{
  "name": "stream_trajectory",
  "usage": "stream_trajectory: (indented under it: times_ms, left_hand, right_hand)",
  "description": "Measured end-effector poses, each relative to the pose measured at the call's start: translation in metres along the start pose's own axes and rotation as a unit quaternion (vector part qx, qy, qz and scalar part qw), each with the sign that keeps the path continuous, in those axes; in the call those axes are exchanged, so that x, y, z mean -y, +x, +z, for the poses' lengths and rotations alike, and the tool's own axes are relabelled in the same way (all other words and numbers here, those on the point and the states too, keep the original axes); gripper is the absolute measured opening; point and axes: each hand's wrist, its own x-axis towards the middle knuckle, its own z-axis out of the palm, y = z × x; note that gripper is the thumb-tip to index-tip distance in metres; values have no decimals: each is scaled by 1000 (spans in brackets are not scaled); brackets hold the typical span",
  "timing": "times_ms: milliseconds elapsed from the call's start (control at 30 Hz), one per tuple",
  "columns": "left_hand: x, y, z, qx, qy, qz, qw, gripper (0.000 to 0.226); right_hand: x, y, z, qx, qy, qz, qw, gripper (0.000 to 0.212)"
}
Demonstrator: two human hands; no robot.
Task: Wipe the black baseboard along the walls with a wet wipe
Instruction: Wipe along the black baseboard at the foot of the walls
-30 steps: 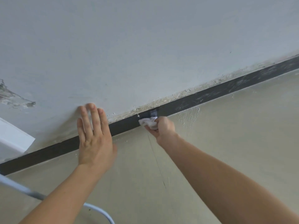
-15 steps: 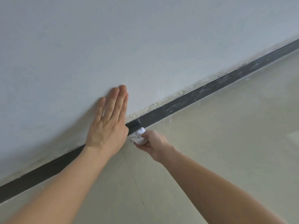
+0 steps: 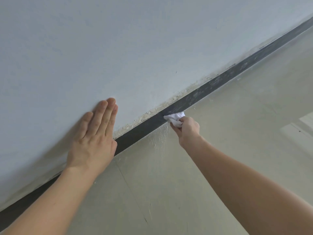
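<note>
The left hand [image 3: 92,141] lies flat against the pale wall [image 3: 118,48], fingers straight and together, its heel covering part of the black baseboard [image 3: 220,78]. The right hand [image 3: 187,131] is curled around a crumpled white wet wipe [image 3: 175,117], pressing it onto the baseboard to the right of the left hand. Both forearms reach forward from the lower edge, bare, over the beige floor [image 3: 237,133]. The baseboard right of the wipe looks dusty and streaked.

Your left hand [image 3: 92,141] covers a stretch of the black baseboard [image 3: 211,88], which runs off both picture edges. Your right hand [image 3: 187,131] hides most of the wet wipe [image 3: 175,117]; its fingers can't be seen.
</note>
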Motion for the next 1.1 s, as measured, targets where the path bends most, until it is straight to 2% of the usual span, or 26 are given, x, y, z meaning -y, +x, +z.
stream_trajectory:
  times_ms: [67,167,267,400,533,600,700,800,867,967,1100]
  left_hand:
    - [-2,-1,2,-3,2,-3,1000,70]
    - [-8,0,4,-9,0,-9,1000,69]
    - [-10,-1,3,-12,16,-5,1000,69]
    - [1,-2,5,-13,28,9,999,78]
    - [-1,-2,5,-6,44,6,999,82]
    - [-4,-2,6,-6,50,4,999,81]
    - [-5,-4,8,-12,64,4,998,78]
    - [-3,-5,9,-10,65,9,998,73]
    - [-2,-5,7,-10,65,14,998,70]
    - [2,-5,4,-12,53,23,998,73]
    - [3,-2,11,-29,64,33,997,73]
  right_hand:
    - [-9,-12,0,-6,-39,45,998,20]
    - [-36,-43,17,99,-115,122,981,18]
    - [-61,-60,40,173,-143,143,964,18]
    - [-46,-32,50,143,-153,75,975,30]
    - [5,-5,23,-6,-85,1,996,20]
    - [20,-13,11,-47,-80,-29,995,20]
    - [1,-39,9,-16,-160,19,987,23]
    - [-43,-58,30,109,-191,105,970,14]
    - [-58,-63,48,144,-195,110,964,17]
    - [-45,-53,59,100,-194,71,973,17]
    - [6,-20,43,16,-172,33,984,17]
